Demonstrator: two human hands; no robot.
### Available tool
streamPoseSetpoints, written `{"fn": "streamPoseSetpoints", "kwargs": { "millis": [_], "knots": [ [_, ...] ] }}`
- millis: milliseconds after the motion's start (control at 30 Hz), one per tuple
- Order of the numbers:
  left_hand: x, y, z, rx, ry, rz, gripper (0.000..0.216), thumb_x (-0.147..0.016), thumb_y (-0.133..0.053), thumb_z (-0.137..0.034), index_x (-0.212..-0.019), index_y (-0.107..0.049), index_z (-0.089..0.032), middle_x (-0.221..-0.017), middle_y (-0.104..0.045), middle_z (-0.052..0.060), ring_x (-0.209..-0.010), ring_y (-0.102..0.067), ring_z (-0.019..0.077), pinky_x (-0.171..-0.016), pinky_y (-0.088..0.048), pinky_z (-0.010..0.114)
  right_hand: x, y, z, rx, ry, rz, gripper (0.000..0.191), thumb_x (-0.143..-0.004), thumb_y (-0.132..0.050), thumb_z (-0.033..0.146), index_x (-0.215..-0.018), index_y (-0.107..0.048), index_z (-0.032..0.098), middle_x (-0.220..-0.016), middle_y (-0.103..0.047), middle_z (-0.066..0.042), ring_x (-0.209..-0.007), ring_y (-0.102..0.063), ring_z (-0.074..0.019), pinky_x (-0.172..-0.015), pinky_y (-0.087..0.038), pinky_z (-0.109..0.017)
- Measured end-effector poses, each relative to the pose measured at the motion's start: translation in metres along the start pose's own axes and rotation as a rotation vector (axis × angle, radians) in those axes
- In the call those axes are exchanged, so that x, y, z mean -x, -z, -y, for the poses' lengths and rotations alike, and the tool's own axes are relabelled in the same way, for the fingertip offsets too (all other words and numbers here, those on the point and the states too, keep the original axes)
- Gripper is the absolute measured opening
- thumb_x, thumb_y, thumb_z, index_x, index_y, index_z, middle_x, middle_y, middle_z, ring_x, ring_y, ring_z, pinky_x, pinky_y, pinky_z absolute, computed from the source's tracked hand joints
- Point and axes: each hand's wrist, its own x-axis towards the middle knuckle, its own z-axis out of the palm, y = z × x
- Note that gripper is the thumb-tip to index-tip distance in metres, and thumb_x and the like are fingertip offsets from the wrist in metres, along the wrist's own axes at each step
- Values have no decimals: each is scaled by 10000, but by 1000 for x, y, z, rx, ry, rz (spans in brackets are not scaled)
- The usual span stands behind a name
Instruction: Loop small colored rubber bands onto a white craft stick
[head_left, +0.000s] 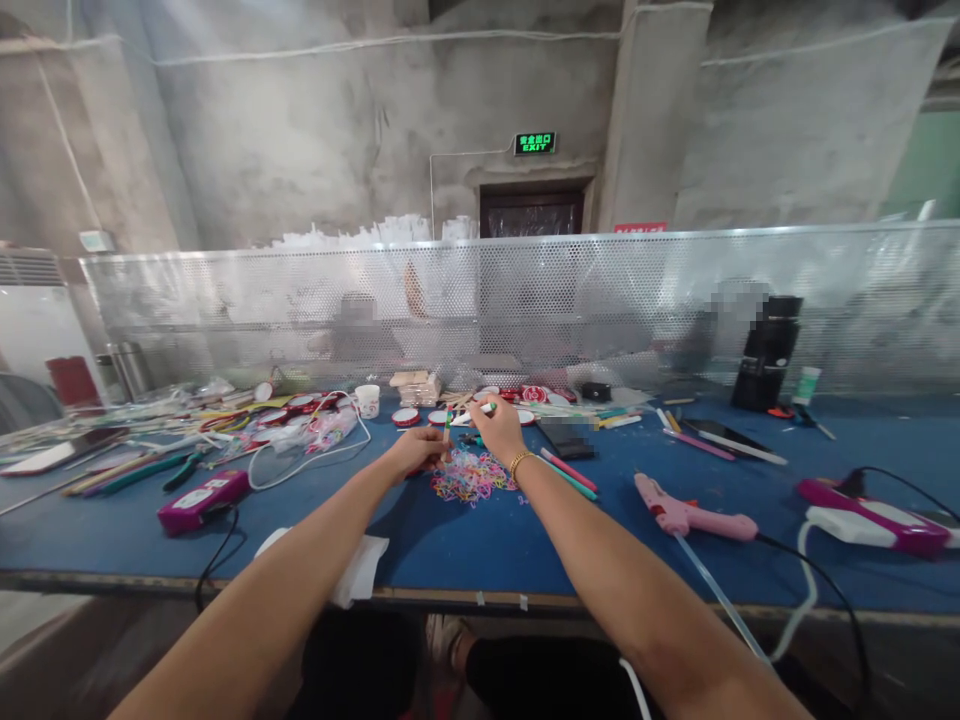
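Observation:
My left hand (pixel 420 449) is closed on a small upright wooden stick (pixel 447 436) with green and red marks near its top. My right hand (pixel 498 426), a gold bracelet at the wrist, is closed around a white marker pen (pixel 486 408) with a green part. The pen points left, close to the stick; whether its tip touches cannot be told. Beneath both hands lies a pile of small, colourful plastic links (pixel 471 480). Pink and green pens (pixel 570 470) rest just right of my right wrist.
A pink glue gun (pixel 694 512) and a purple-white power strip (pixel 874 518) lie right. At left are another purple power strip (pixel 202 500), a white cable and pliers (pixel 184 468). A paper cup (pixel 367 401) and red-rimmed discs (pixel 406 417) stand before the perforated metal screen (pixel 300 310).

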Motion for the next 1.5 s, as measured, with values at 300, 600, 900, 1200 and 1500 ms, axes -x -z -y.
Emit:
{"fn": "streamPoseSetpoints", "kwargs": {
  "millis": [300,600,900,1200,1500],
  "knots": [
    [4,-1,-5,41,10,-20,316,-555,-766,-335,-750,-619,-135,-599,-653,23,-453,-557,100,-436,-328,199,0,-1,3,5,3,-10,129,-748,-504,300,-678,-568,212,-616,-641,18,-579,-563,-144,-617,-421,-245],
    [0,4,-1,57,-15,-5,364,-534,-783,-375,-754,-622,-134,-595,-638,18,-458,-552,100,-435,-314,200,-2,-2,4,-2,4,-6,140,-758,-491,299,-671,-557,212,-602,-632,15,-576,-558,-145,-599,-413,-239],
    [5,2,-7,39,2,-26,382,-499,-790,-394,-724,-611,-143,-589,-643,16,-456,-545,95,-435,-315,199,-1,-3,5,9,25,-19,163,-766,-480,314,-668,-554,207,-623,-626,9,-626,-567,-147,-621,-420,-238],
    [5,2,-5,38,3,-28,368,-530,-783,-394,-736,-610,-142,-603,-648,21,-454,-549,97,-440,-325,201,-1,-3,7,-13,24,-12,162,-763,-476,305,-654,-548,208,-627,-631,10,-629,-571,-146,-646,-434,-241],
    [1,2,-2,65,-5,-20,383,-509,-787,-382,-737,-603,-135,-596,-642,25,-456,-554,104,-438,-321,202,-2,-2,0,18,-4,-13,161,-764,-494,332,-686,-561,208,-618,-627,18,-606,-567,-144,-630,-425,-241]
  ]
}}
